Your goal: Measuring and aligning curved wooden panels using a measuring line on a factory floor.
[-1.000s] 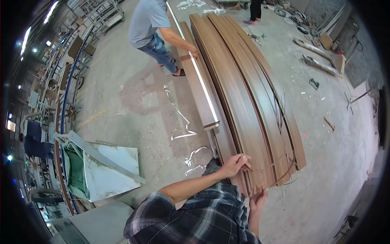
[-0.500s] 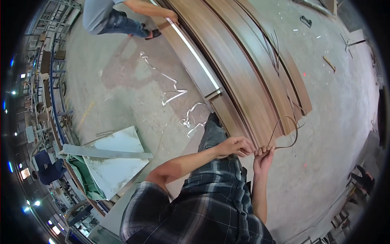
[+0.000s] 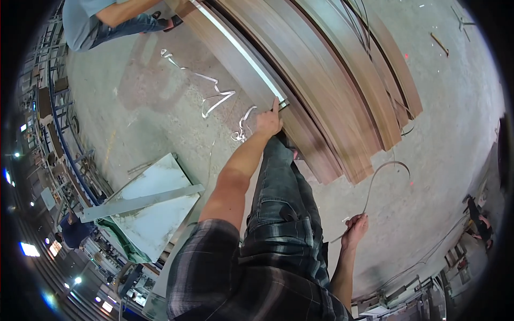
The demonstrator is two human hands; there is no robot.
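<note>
My left hand (image 3: 269, 123) reaches forward with its index finger stretched out, the tip touching the near end of a white strip (image 3: 242, 52). That strip runs along a brown wood-look panel (image 3: 227, 59) at the left of the stack. The other fingers are bent, and I see nothing held in them. Off to the right, my right hand (image 3: 355, 229) is closed around a thin brown flexible strip (image 3: 396, 162). Its long end curls up and over above the floor, while a short end pokes out left of the fist.
More long brown panels (image 3: 326, 91) lie side by side. A person (image 3: 88, 24) crouches at the far left end. Crumpled white ribbon (image 3: 218, 101) lies on the floor. A pale board with a grey bar (image 3: 142, 202) stands at left; a hammer-like tool (image 3: 439, 44) lies far right.
My left hand has left my right hand and moved forward to the white strip's end. My right hand has drawn back toward me with the brown strip. The person's hand has left the view.
</note>
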